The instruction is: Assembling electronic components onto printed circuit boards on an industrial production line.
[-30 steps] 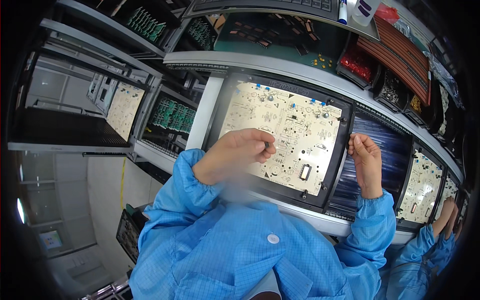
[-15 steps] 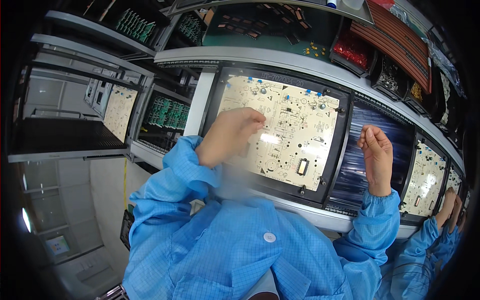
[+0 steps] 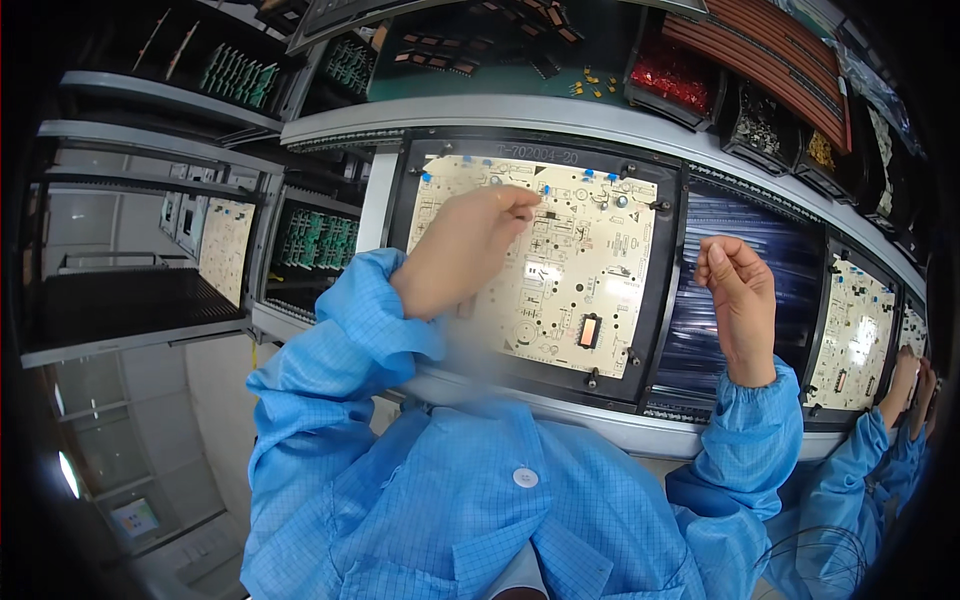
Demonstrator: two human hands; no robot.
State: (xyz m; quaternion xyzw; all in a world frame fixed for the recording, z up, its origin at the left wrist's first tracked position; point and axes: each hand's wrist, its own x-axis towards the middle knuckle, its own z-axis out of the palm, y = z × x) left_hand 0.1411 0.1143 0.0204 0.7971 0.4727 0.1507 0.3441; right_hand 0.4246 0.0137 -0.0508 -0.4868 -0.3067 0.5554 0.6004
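Observation:
A cream printed circuit board lies in a black frame in front of me. It carries several small blue parts near its far edge and a dark chip with a pinkish top near its close edge. Over the board's left half hovers my left hand, fingertips pinched above its upper middle; what they hold, if anything, is hidden. My right hand is raised right of the frame, above dark, shiny strips. Its thumb and fingers are pressed together, and I cannot make out anything between them.
On the green surface beyond the rail lie dark chips and yellow parts. Bins of red parts and metal parts stand far right. Racks of green boards are left. Another board and a co-worker's hands are right.
My left hand has moved farther away and slightly right over the board. My right hand stays beside the frame, still pinched. The whole view has shifted a little.

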